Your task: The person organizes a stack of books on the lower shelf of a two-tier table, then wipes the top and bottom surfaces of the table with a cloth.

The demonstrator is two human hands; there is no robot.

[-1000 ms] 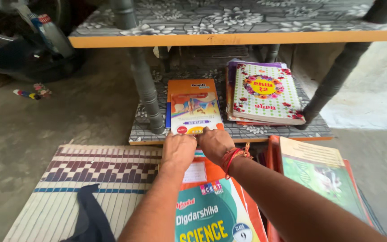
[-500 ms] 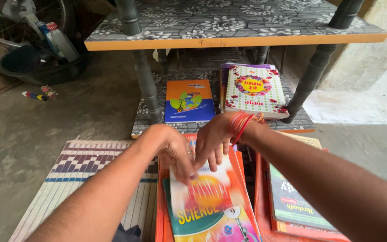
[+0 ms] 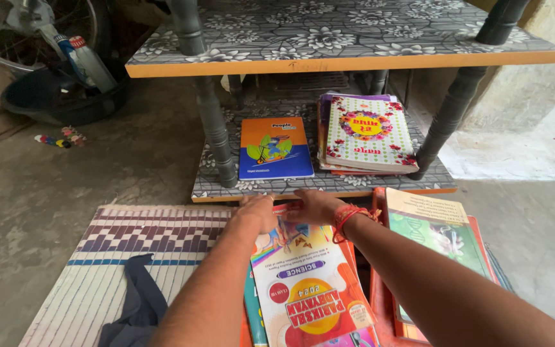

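Left hand (image 3: 256,213) lies palm down on the far left corner of the top book (image 3: 306,283), a white and orange workbook with a red circle on its cover; the fingers rest flat on the cover, and whether they curl over the edge cannot be told. Right hand (image 3: 316,205) lies flat on the far edge of the same book, fingers extended toward the left hand, the two hands nearly touching. Red thread bands (image 3: 347,217) circle the right wrist.

The workbook tops a stack of books on the floor, just in front of the low shelf (image 3: 277,187). Directly right of it stands a second stack, topped by a green-covered book (image 3: 441,234) on an orange tray edge.

On the low shelf: one blue and orange notebook (image 3: 271,148) lying flat, and beside it, apart, one pile topped by a flowered book (image 3: 367,136). Three grey table legs are in view; the front left leg (image 3: 212,109) stands just left of the notebook. The upper tabletop (image 3: 329,38) overhangs the shelf.

Left of the workbook lies one striped woven mat (image 3: 130,250) with a dark cloth (image 3: 137,302) on it. One dark basin (image 3: 65,90) holding bottles sits far left.
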